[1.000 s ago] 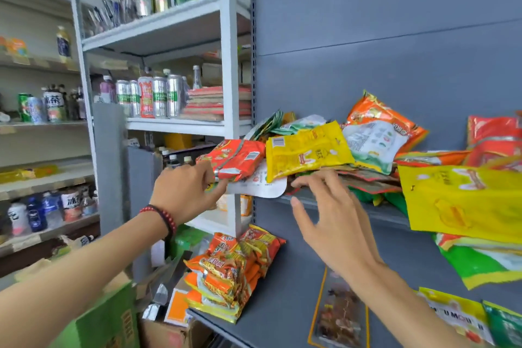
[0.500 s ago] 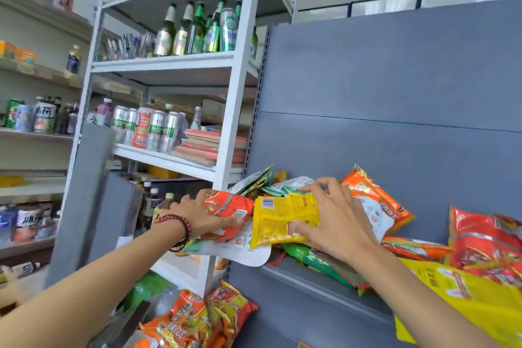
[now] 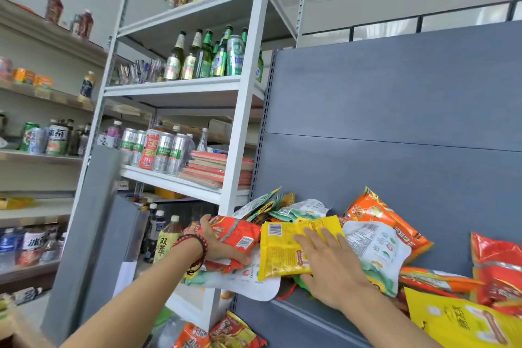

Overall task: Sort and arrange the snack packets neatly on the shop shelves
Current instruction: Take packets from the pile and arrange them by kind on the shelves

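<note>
Two hands were in view: the left hand at 7 o'clock of the snack heap, the right hand at 6 o'clock. One yellow packet lay under the right palm, and one red packet was gripped by the left. At 12 o'clock on the white rack stood one green can among roughly six green bottles. At 9 o'clock stood four silver cans and one red can

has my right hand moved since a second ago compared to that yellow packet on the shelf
Yes. The right hand was below the yellow packet, off it; it has gone up and now lies flat on the packet's right part.
</note>
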